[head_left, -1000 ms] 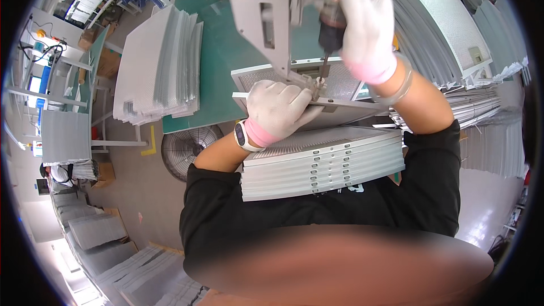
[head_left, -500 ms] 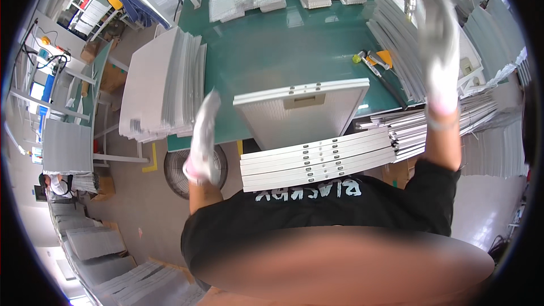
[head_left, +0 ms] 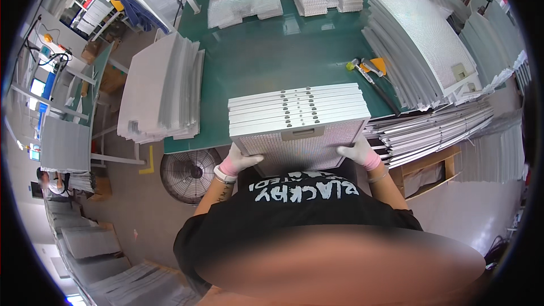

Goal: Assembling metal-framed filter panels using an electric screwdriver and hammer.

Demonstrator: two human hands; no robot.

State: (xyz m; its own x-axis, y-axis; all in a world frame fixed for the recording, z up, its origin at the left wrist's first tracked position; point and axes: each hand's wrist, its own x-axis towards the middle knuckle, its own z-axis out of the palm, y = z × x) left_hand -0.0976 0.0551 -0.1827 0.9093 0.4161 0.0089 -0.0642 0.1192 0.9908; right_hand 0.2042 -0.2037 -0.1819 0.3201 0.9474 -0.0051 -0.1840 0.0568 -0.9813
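Note:
A stack of several silvery mesh filter panels (head_left: 300, 150) with pale metal frames leans at the near edge of the green table (head_left: 266, 51), close to my body. Its frame edges face up, and a small recessed handle shows on the front mesh. My gloved left hand (head_left: 242, 160) grips the stack's lower left side, with the thumb over the mesh face. On the opposite side, my gloved right hand (head_left: 360, 152) grips in the same way. The fingers behind the panels are hidden.
Flat pale sheets (head_left: 158, 85) are piled at the table's left, mesh panels (head_left: 416, 34) at its right. A hammer (head_left: 377, 88) lies beside a yellow-orange tool (head_left: 378, 67). Frame strips (head_left: 436, 133) sit at right below the tabletop. A round fan (head_left: 190, 175) stands on the floor.
My hands have come down and inward from a raised, spread position onto the panels. The panels near my body and the one at the table edge now form one stack, farther from my chest.

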